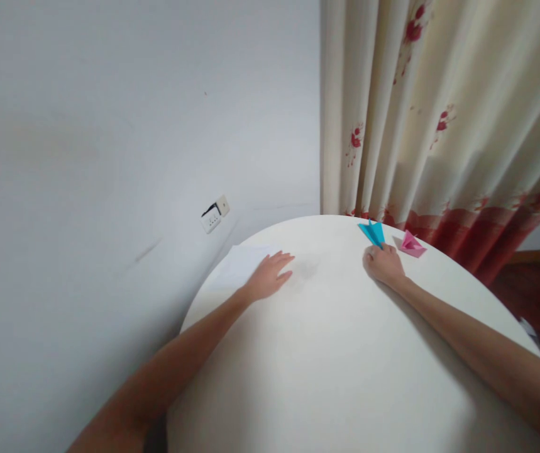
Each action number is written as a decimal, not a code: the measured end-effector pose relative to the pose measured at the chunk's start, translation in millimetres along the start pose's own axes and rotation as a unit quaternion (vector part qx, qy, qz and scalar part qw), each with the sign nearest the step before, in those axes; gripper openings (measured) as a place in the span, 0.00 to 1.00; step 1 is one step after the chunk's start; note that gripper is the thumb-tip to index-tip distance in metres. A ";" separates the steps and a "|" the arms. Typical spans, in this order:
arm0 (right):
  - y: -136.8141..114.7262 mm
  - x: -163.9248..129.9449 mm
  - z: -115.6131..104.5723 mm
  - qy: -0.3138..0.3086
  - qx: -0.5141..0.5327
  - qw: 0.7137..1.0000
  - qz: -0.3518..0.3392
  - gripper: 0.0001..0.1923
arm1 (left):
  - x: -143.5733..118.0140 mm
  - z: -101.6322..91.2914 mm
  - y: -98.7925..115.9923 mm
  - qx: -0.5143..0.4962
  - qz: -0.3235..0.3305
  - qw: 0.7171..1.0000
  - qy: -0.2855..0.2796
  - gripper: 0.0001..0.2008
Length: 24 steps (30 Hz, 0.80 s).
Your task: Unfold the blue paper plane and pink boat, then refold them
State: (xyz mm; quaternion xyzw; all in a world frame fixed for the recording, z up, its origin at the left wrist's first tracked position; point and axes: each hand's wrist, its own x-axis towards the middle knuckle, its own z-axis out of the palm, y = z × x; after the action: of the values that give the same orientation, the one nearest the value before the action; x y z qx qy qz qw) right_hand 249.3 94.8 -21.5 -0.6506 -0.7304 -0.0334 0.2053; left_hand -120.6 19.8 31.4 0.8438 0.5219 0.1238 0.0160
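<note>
My right hand [385, 264] is closed on the near end of a blue folded paper plane [372, 231] at the far side of the white round table [326, 365]. Just right of that hand sits a pink folded paper boat [412, 245], apart from it. Over on the left, my left hand [270, 277] has its fingers stretched out and holds nothing. Beside and partly under it lies a white sheet of paper [239, 264], hard to tell from the tabletop.
A pale wall [132, 157] with a socket [211, 219] runs along the table's left side. Behind the far right edge hangs a cream curtain [402, 138] with red flowers. Dark reddish floor [538, 296] shows at the right.
</note>
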 end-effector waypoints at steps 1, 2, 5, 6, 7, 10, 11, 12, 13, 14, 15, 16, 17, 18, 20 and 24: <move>-2.0 1.0 0.3 -0.011 -0.004 1.000 0.003 0.19 | 4.4 8.2 19.7 -0.019 0.026 0.999 0.007 0.24; -4.7 1.4 0.7 -0.016 -0.006 1.000 0.006 0.18 | 8.5 16.6 38.3 -0.039 0.046 0.998 0.014 0.23; -18.3 -2.9 3.5 -0.015 0.026 0.999 -0.018 0.18 | 17.6 38.3 78.8 -0.104 0.062 0.992 0.039 0.20; -24.4 -6.6 4.7 -0.013 0.046 0.998 -0.030 0.19 | 18.8 43.6 85.6 -0.122 0.055 0.990 0.048 0.20; -31.0 -11.5 5.7 -0.010 0.068 0.997 -0.042 0.19 | 18.9 47.5 89.0 -0.135 0.047 0.988 0.051 0.20; -51.0 -29.6 5.2 -0.006 0.124 0.989 -0.077 0.18 | 13.6 52.4 83.7 -0.160 0.018 0.985 0.062 0.20; -56.7 -35.3 3.2 -0.007 0.134 0.987 -0.084 0.17 | 11.0 52.1 79.2 -0.166 0.014 0.984 0.065 0.19; -61.3 -40.3 0.3 -0.009 0.142 0.986 -0.086 0.16 | 8.7 51.4 74.6 -0.173 0.015 0.983 0.065 0.18; -64.8 -44.2 -3.4 -0.018 0.146 0.985 -0.086 0.15 | 6.8 50.5 70.5 -0.178 0.021 0.982 0.064 0.17; -67.1 -47.1 -7.5 -0.033 0.148 0.984 -0.091 0.13 | 5.7 49.8 67.3 -0.181 0.030 0.981 0.061 0.16; -68.3 -49.0 -11.8 -0.045 0.145 0.984 -0.097 0.12 | 5.4 49.5 65.3 -0.183 0.039 0.981 0.061 0.16; -68.7 -50.4 -15.9 -0.053 0.139 0.983 -0.104 0.11 | 5.7 49.8 64.4 -0.182 0.046 0.980 0.063 0.15; -68.4 -51.3 -19.5 -0.057 0.129 0.984 -0.111 0.10 | 6.4 50.5 64.6 -0.181 0.051 0.980 0.067 0.15; -67.8 -52.2 -22.5 -0.056 0.117 0.985 -0.115 0.09 | 7.4 51.7 65.6 -0.179 0.054 0.980 0.072 0.15; -66.3 -53.9 -26.0 -0.048 0.091 0.988 -0.116 0.08 | 9.2 54.3 68.6 -0.180 0.064 0.978 0.080 0.14; -63.7 -54.7 -26.6 -0.034 0.078 0.991 -0.102 0.09 | 9.7 56.0 73.0 -0.195 0.075 0.974 0.085 0.13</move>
State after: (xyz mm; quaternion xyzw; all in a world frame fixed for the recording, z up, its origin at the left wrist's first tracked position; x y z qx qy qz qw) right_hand 198.5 25.5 -2.1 -0.5553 -0.7998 0.0249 0.2265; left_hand -39.9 0.9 -9.7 0.8475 0.4226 0.2953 0.1265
